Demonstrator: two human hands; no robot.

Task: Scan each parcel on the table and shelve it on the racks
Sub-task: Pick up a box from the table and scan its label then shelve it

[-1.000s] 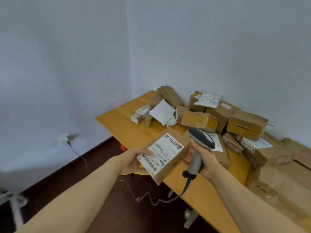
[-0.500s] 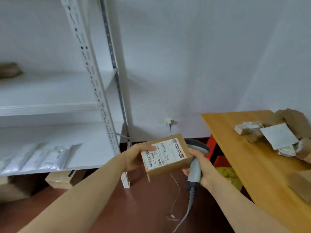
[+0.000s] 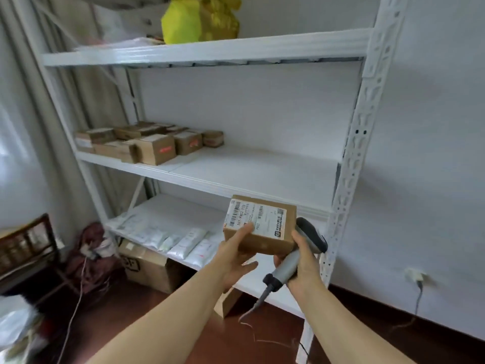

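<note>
Between the fingers (image 3: 297,238), the parcel (image 3: 259,227) sits label-up, likely for the rack (image 3: 349,166): left hand (image 3: 235,258) pinches it, right hand (image 3: 304,266) grips the scanner (image 3: 284,270).

**Parcel in front of the rack**

I had the rack (image 3: 349,179) straight ahead against the wall. A bag (image 3: 199,18) sat on its top shelf, left of the middle. Boxes (image 3: 147,143) clustered at the left end of the middle shelf, mailers (image 3: 178,239) lay on the shelf below, and a carton (image 3: 147,266) stood on the floor beneath them. My left hand (image 3: 233,258) held the parcel (image 3: 262,243) before the middle shelf's front edge. Just right of it, my right hand (image 3: 301,261) gripped the scanner (image 3: 311,233). A wall socket (image 3: 414,275) sat low, right of the rack.
</note>
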